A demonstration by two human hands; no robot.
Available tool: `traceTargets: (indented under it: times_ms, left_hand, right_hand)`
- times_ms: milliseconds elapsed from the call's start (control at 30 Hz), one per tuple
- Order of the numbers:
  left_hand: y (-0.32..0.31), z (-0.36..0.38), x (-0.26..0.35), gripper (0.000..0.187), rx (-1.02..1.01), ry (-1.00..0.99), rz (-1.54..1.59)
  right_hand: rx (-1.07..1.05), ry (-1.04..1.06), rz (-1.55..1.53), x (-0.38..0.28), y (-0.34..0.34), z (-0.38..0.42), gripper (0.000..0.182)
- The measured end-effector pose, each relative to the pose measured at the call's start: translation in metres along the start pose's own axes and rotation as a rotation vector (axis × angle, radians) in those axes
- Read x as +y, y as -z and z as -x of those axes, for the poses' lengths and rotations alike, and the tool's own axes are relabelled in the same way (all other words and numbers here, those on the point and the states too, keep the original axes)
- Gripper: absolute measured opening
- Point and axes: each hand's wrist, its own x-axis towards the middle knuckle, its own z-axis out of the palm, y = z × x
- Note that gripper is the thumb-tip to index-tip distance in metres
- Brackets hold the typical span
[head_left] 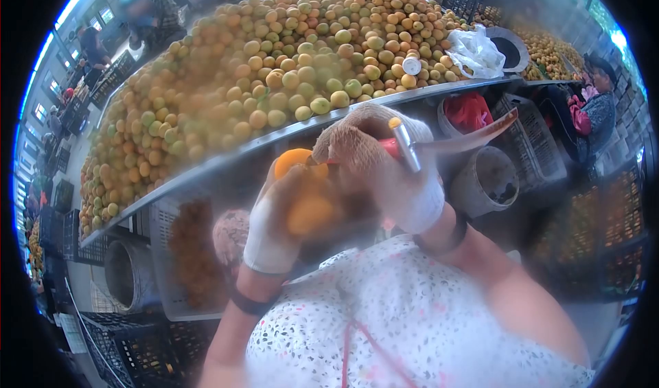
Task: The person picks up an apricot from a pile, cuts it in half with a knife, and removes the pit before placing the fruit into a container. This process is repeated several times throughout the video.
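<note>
White-gloved, my left hand is closed around an apricot whose bright orange flesh shows above the fingers; a second orange patch lower in the palm is blurred. My right hand, also gloved and stained brown at the fingers, grips a red-handled tool with a silver crosspiece and a yellow end. A long curved, pale brown piece stretches right from behind the crosspiece. Right fingertips meet the fruit at my left hand, where the tool's working end is hidden. Both hands are just in front of the metal table edge.
Heaped apricots cover the sloping table beyond its metal rim. A white plastic bag lies at the back right. Below are a bucket, a grey crate and a white crate. A person sits far right.
</note>
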Motion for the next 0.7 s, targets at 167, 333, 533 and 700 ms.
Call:
traceTargets:
  times_ms: [167,333,533,700]
  left_hand:
    - [0.003,0.001,-0.004,0.044,-0.075,-0.016,-0.028]
    - [-0.006,0.003,-0.003,0.049,-0.018,-0.044,-0.007]
    - [-0.011,0.004,0.002,0.056,-0.098,0.002,-0.018]
    - [-0.001,-0.005,-0.008,0.054,-0.132,-0.092,-0.041]
  right_hand:
    - [-0.081,-0.122,-0.011,-0.012,0.004,-0.006,0.022]
    - [-0.130,-0.268,-0.122,-0.017,0.009,-0.011,0.028]
    - [0.025,-0.462,-0.389,0.000,0.010,-0.010,0.036]
    - [0.165,-0.511,-0.724,0.028,0.000,-0.004,0.034]
